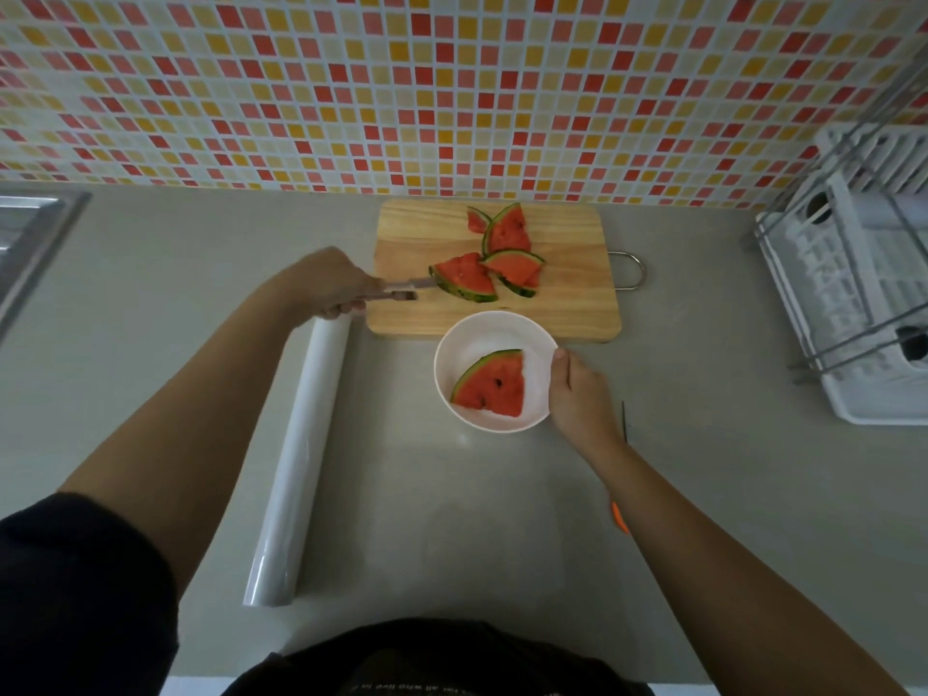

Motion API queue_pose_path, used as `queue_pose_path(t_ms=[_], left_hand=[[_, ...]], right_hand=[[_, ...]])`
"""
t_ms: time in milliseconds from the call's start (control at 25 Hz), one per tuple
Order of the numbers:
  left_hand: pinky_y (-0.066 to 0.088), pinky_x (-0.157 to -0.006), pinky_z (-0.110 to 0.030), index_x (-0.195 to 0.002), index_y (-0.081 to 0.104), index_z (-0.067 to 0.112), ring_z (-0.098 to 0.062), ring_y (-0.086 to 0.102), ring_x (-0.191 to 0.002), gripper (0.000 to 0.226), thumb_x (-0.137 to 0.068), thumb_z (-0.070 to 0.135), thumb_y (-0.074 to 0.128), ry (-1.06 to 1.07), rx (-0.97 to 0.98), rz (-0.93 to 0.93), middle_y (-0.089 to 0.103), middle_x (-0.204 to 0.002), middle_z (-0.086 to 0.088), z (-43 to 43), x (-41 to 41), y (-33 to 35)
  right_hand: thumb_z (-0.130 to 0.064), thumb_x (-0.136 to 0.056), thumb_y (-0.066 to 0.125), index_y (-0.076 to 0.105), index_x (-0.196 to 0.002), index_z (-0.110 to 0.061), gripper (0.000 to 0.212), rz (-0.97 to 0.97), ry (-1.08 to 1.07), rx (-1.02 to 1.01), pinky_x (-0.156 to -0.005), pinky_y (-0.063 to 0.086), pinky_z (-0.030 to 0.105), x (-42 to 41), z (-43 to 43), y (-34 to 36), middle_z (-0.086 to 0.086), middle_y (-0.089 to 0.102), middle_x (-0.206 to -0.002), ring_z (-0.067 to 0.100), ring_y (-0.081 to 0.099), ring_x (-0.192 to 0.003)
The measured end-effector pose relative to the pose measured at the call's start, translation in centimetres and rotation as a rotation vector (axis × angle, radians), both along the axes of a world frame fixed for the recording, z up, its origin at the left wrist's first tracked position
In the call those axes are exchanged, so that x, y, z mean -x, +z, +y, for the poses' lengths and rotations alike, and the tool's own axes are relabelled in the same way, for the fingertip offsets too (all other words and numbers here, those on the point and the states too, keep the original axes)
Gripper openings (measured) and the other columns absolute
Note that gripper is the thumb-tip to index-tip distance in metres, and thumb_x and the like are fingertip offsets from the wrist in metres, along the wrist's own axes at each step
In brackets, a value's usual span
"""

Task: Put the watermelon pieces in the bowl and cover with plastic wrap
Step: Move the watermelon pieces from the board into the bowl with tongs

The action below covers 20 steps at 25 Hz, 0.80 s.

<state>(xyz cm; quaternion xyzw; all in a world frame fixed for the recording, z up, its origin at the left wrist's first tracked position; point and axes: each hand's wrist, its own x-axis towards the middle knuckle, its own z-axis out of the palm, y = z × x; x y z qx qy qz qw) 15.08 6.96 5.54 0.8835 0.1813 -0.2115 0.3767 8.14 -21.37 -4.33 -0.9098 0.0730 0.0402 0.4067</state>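
Reaching across a grey bench [452,519], a person's left hand [334,288] closes its grip around metal tongs [407,288]. The tongs' tips, slightly spread, meet the nearest watermelon wedge [464,278] on a wooden cutting board [567,303]. Other watermelon pieces [507,231] lie just beyond it on the board. The right hand [577,394] grips the right rim of a white bowl [452,354], which sits touching the board's near edge and holds one wedge in the bowl [489,381]. A plastic wrap roll [296,454] lies to the left, a white dish rack [853,303] far right.
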Motion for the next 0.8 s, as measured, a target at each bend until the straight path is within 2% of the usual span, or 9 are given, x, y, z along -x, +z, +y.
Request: queue_pose_path(t_ms=[120, 320, 480, 680, 800], left_hand=[[0.035, -0.05, -0.024, -0.081, 0.066, 0.001, -0.016, 0.044, -0.054, 0.028, -0.085, 0.028, 0.064, 0.116, 0.109, -0.048, 0.058, -0.065, -0.006, -1.1, 0.1, -3.3], [0.038, -0.05, -0.024, -0.084, 0.07, 0.005, -0.015, 0.046, -0.055, 0.028, -0.084, 0.033, 0.064, 0.219, 0.171, -0.138, 0.06, -0.068, -0.004, -1.6, -0.3, -5.2], [0.032, -0.04, -0.018, -0.083, 0.07, 0.003, -0.01, 0.039, -0.046, 0.022, -0.086, 0.024, 0.063, 0.301, 0.377, -0.149, 0.059, -0.066, -0.003, -1.9, -0.8, -5.2], [0.029, -0.041, -0.02, -0.078, 0.069, 0.005, -0.013, 0.037, -0.047, 0.019, -0.084, 0.022, 0.066, 0.256, 0.368, -0.111, 0.058, -0.065, -0.004, -3.0, -1.5, -6.3], [0.025, -0.038, -0.017, -0.075, 0.068, 0.004, -0.012, 0.034, -0.045, 0.014, -0.082, 0.015, 0.065, 0.306, 0.434, -0.124, 0.057, -0.068, -0.008, -2.8, -1.3, -6.8]], right_hand=[[-0.03, -0.099, 0.027, 0.047, -0.073, -0.011, 0.038, 0.017, -0.013, 0.006, -0.061, 0.031, 0.031, -0.2, 0.0, -0.4, -0.002, 0.048, -0.06, 0.027, 0.051, -0.067], [-0.03, -0.099, 0.028, 0.046, -0.069, -0.011, 0.04, 0.008, -0.002, 0.024, -0.059, 0.032, 0.03, -0.2, -0.1, -0.6, -0.003, 0.047, -0.056, 0.025, 0.05, -0.061], [-0.03, -0.099, 0.028, 0.048, -0.073, -0.01, 0.039, 0.012, -0.004, 0.027, -0.059, 0.033, 0.031, -0.3, -0.1, -0.6, -0.002, 0.047, -0.057, 0.026, 0.051, -0.063], [-0.028, -0.099, 0.028, 0.051, -0.075, -0.006, 0.04, -0.001, 0.017, 0.03, -0.062, 0.037, 0.034, -0.2, 0.0, -0.4, 0.007, 0.054, -0.066, 0.03, 0.053, -0.068], [-0.03, -0.099, 0.027, 0.047, -0.069, -0.012, 0.04, 0.021, 0.016, 0.016, -0.058, 0.033, 0.031, -0.3, -0.1, -0.4, -0.001, 0.049, -0.059, 0.025, 0.051, -0.064]])
